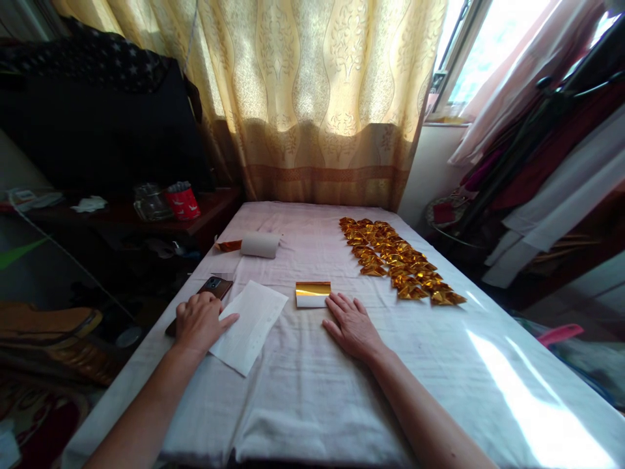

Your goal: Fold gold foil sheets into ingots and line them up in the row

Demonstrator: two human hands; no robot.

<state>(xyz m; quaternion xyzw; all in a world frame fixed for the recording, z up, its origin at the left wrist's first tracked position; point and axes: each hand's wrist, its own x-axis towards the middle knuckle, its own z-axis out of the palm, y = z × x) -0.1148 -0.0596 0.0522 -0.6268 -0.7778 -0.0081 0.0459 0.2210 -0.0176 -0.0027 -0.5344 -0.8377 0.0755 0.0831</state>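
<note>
My left hand (200,320) lies over a dark smartphone (218,284), its fingers curled down around it. The phone's camera end shows beyond the knuckles. My left thumb reaches out over the edge of a white paper sheet (251,326), which lies at a slant beside the phone. My right hand (352,326) rests flat on the cloth with its fingers stretched out. Its fingertips touch the right edge of a small piece of gold foil paper (313,294), gold on its far part and white along its near part.
Rows of folded gold foil pieces (395,257) stand at the right back of the cloth-covered table (303,417). A curled white-backed sheet (260,245) with an orange foil end lies at the left back. A glass jar (149,203) and red container (183,200) stand on a side cabinet.
</note>
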